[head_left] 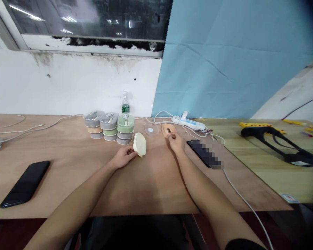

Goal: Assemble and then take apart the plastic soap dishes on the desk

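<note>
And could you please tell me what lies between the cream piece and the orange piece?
In the head view, a clear flat piece lies between the cream piece and the orange piece, slightly toward the wall.

Matt, smooth plastic, by its look, forms the cream, rounded, wavy-edged piece point(140, 144) at 8 o'clock and the peach, slotted, rounded piece point(166, 130) at 4 — both near centre above a brown, smooth, wood-grained tabletop point(151, 187). A black, rectangular phone point(25, 184) gleams at 8 o'clock, farther out; light-blue, creased, matt, cloth-like sheeting point(219, 62) hangs at 1 — rough, flaking white wall paint point(67, 80) marks 10.
</note>
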The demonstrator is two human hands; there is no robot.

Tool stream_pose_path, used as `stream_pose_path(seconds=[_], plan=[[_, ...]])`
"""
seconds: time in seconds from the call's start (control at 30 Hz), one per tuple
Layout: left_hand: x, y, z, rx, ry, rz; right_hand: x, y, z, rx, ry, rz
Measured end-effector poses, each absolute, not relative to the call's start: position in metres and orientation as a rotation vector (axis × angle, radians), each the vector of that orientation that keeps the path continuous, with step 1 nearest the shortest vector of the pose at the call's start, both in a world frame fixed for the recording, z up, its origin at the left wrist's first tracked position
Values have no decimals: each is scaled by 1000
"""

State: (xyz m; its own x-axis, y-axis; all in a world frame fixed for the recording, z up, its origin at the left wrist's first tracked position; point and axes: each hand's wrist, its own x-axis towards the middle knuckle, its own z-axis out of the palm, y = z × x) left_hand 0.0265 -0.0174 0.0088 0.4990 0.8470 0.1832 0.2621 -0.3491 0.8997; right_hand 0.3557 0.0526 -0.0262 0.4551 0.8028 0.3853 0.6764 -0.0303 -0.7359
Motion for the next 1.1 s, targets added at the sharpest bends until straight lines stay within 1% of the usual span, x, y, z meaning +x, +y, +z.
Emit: stream_pose_path(seconds=[0.13,0.23,0.37,0.43,0.57,0.63,0.77,0.9,1.1], plan=[[26,-16,7,1831,920,848,350,51,-25,-1765,-1279,155],[26,-16,5,1803,916,846,342,50,-23,-1632,-1394,120],[27,-16,4,1767,913,849,329,45,-18,-1496,-1560,187],[28,-18,6,1744,900,885,319,35,-11,-1436,-1615,165],[30,-22,12,1725,890,965,284,-2,8,-1199,-1855,80],[30,-25,15,1797,910,990,262,-23,15,-1067,-2060,108],[30,-31,16,2013,924,949,231,-45,19,-851,-2281,149],[30,-32,17,2134,873,912,229,-41,20,-885,-2349,154],[30,-31,19,2179,784,928,241,-32,20,-1172,-2234,27]])
